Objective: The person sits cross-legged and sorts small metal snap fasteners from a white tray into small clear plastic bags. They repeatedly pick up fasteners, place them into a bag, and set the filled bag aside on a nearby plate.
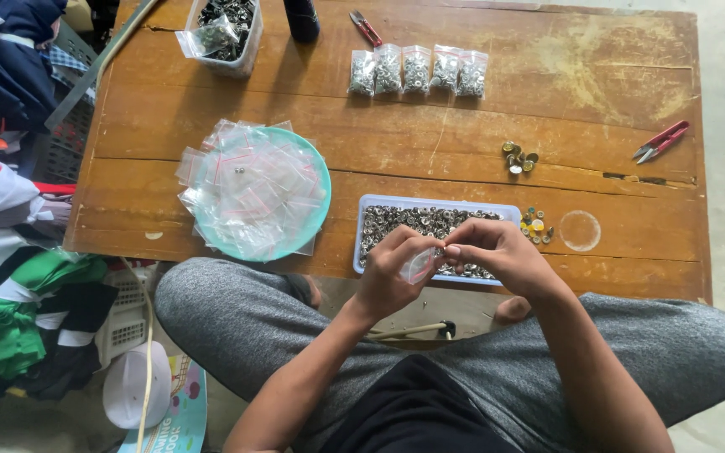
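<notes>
there is only 1 view, from a camera on the person's head, looking steeply down and forward. it sits close over the crossed grey-clad legs (237, 327) at the bottom edge. the hands (451, 260) are near, low of centre. beyond them the wooden worktop (597, 109) fills the upper frame, its far edge near the top. floor shows at both sides.

Small clear zip bag (419, 265), pinched between both hands at lower centre of the frame, mouth up toward the fingertips, hanging slightly tilted. Just behind, shallow clear tray (362, 226) of metal buttons (413, 220).
</notes>
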